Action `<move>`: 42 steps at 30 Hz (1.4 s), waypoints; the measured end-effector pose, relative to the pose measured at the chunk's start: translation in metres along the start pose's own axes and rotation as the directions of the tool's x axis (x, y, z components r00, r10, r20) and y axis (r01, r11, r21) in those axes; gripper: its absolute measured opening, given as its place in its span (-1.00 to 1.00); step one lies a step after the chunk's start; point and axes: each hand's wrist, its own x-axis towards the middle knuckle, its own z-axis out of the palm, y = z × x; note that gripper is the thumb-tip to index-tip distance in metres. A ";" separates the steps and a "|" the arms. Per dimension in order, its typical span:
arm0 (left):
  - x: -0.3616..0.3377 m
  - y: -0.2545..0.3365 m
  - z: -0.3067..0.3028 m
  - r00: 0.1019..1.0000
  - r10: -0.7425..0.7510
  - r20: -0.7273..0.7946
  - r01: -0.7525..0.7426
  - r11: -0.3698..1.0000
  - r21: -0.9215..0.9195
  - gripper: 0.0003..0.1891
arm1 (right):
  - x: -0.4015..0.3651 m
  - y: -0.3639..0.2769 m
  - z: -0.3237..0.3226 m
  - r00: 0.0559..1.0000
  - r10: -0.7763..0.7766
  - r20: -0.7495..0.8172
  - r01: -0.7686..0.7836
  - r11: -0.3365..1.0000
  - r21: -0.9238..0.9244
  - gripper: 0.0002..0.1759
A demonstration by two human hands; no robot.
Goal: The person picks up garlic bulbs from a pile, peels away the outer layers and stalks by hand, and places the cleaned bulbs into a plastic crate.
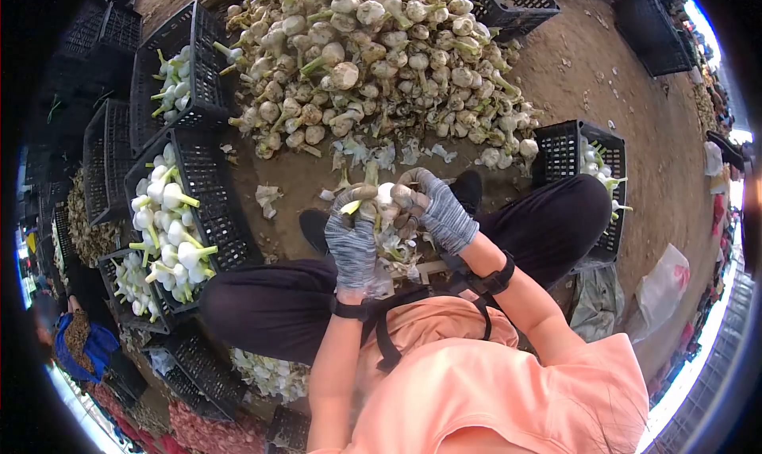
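On my remote feed, the grey knit-gloved left hand (355, 233) grasps a round white garlic bulb (385, 193) between it and the curled grey knit-gloved right hand (446, 213), whose grip I cannot tell

1. The brown earthen floor (643, 148) is being softly lit.
2. Past the floor's right side, white light (700, 24) is being admitted.
3. Also beyond the floor, a grey ribbed surface (729, 351) is being glimpsed.

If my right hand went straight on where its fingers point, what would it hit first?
Your right hand would most likely meet the white garlic bulb first, with your left hand just beyond it, though depth is hard to judge from this single view.
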 end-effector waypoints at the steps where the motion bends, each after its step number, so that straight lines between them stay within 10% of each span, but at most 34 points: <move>1: -0.001 0.000 0.001 1.000 -0.013 -0.003 0.013 1.000 -0.026 -0.89 | -0.003 -0.002 -0.002 1.000 0.003 0.027 -0.002 0.999 -0.047 -0.64; 4: -0.002 0.001 0.004 1.000 -0.024 -0.009 0.024 0.998 -0.051 -0.88 | 0.001 0.011 -0.011 0.976 -0.210 0.054 0.217 0.956 -0.197 -0.67; 7: -0.001 0.004 0.004 0.989 -0.147 -0.022 0.144 0.983 -0.110 -0.88 | -0.012 -0.001 -0.011 0.995 0.024 0.098 -0.039 0.988 0.153 -0.70; 11: -0.002 0.007 0.007 1.000 -0.020 -0.024 0.020 1.000 -0.011 -0.89 | -0.008 0.006 -0.017 0.999 -0.018 0.050 0.013 0.994 0.110 -0.71; 13: -0.002 0.009 0.008 0.998 0.040 -0.057 -0.038 0.999 0.029 -0.84 | -0.007 0.009 -0.020 0.955 -0.291 0.065 0.296 0.951 -0.093 -0.71; 18: -0.011 0.017 0.017 0.984 0.172 -0.036 -0.158 0.957 0.242 -0.82 | -0.014 0.001 -0.002 0.971 -0.205 -0.122 0.168 0.950 -0.264 -0.79; 24: -0.013 0.020 0.019 0.987 0.050 -0.154 -0.046 0.998 0.031 -0.86 | -0.005 0.031 -0.029 0.824 -0.561 -0.082 0.392 0.667 -0.634 -0.81; 27: -0.008 0.010 0.009 0.988 -0.093 -0.122 0.080 0.991 -0.104 -0.84 | -0.006 0.030 -0.037 0.978 -0.066 -0.200 0.004 0.955 -0.296 -0.85; 30: -0.008 -0.004 0.005 0.987 -0.155 -0.053 0.137 0.958 -0.254 -0.81 | -0.003 0.027 -0.038 0.957 -0.288 -0.035 0.263 0.912 -0.313 -0.78; 31: -0.008 -0.005 0.006 0.988 -0.145 -0.049 0.126 0.952 -0.278 -0.83 | -0.013 -0.001 -0.025 0.996 0.072 -0.044 -0.071 0.997 0.011 -0.70; 39: -0.011 0.011 0.018 1.000 -0.014 -0.017 0.008 0.962 -0.274 -0.86 | -0.014 0.002 -0.003 0.995 0.080 -0.058 -0.067 0.976 0.207 -0.69; 42: -0.012 0.023 0.020 0.974 -0.215 0.072 0.225 0.884 -0.409 -0.75 | -0.014 0.011 -0.008 0.996 -0.078 -0.031 0.079 0.996 0.045 -0.72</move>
